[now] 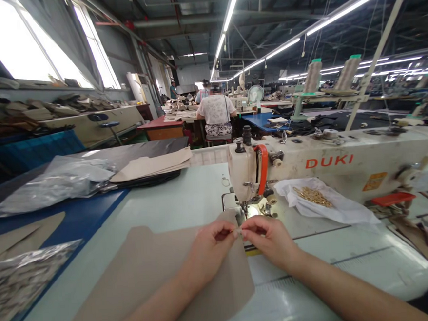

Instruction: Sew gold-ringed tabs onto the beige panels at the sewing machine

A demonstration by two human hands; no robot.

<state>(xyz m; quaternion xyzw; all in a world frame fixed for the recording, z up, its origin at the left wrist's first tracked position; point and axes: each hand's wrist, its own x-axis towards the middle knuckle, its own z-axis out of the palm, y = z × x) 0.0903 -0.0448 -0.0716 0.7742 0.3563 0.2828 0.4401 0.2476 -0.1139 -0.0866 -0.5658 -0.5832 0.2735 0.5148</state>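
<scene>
My left hand and my right hand meet fingertip to fingertip just in front of the needle of the white DUKI sewing machine. Both are pinched on something tiny between them that I cannot make out. Under my hands lies a large beige cut piece on the pale machine table. Right of the needle, a white cloth holds a heap of small gold metal parts.
A stack of beige cut pieces and clear plastic bags lie on the blue surface at the left. Thread cones stand behind the machine. A person sits with their back to me at a far table.
</scene>
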